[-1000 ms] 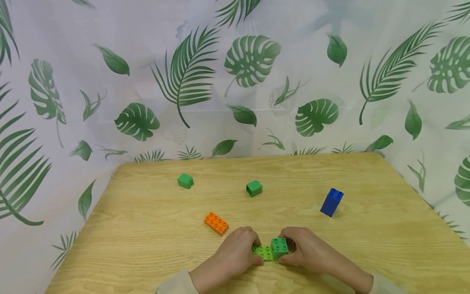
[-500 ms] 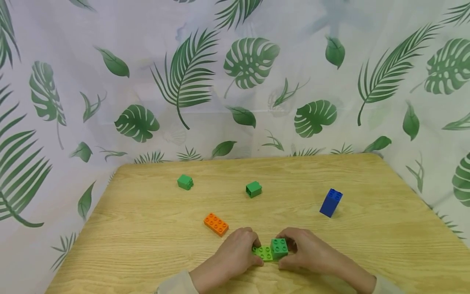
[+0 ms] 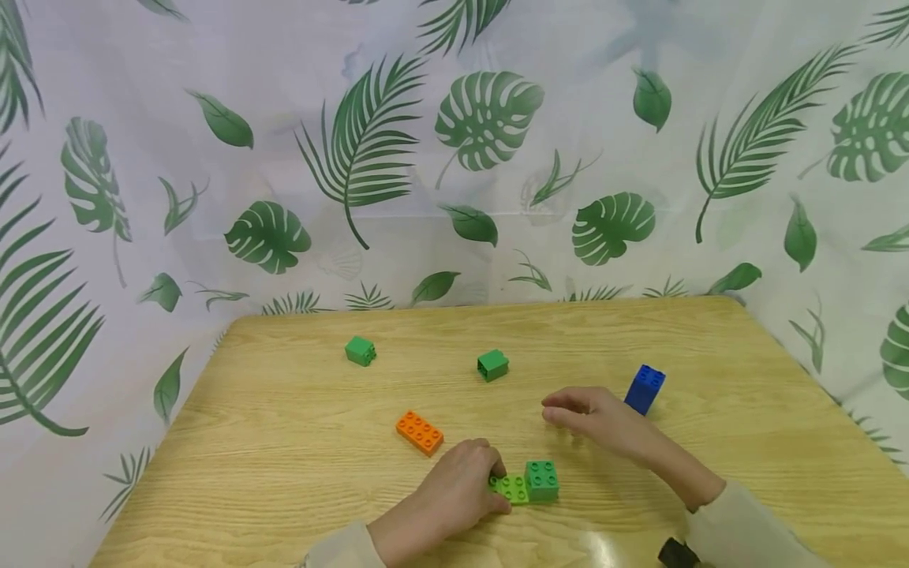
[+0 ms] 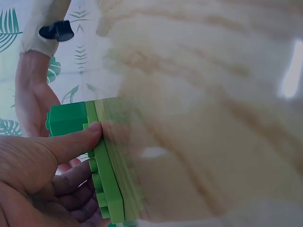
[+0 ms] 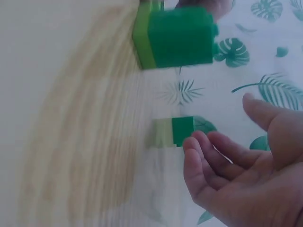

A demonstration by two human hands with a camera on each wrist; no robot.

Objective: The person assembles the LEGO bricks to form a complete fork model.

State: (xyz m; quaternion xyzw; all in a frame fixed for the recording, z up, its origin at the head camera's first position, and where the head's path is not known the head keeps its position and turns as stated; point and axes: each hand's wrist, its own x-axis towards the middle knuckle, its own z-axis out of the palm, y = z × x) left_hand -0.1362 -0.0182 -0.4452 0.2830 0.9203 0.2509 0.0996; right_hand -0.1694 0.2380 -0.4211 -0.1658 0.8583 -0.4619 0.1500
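My left hand grips a flat lime-green toy brick between thumb and fingers, low on the table. A taller green brick sits on the lime brick's right end, its studs facing up. In the left wrist view my thumb lies along the side of the lime brick, and part of it is hidden by the hand. My right hand is off the bricks, over the table with loosely bent fingers and nothing in it. It overlaps the lower part of a tall blue brick in the head view.
An orange brick lies studs up left of the hands. Further back lie two green bricks on their sides, one at the left and one at the middle. A leaf-patterned cloth hangs behind the wooden table.
My right hand has let go of the green brick and moved away, forward and to the right towards the blue brick. The left hand stays on the lime brick.
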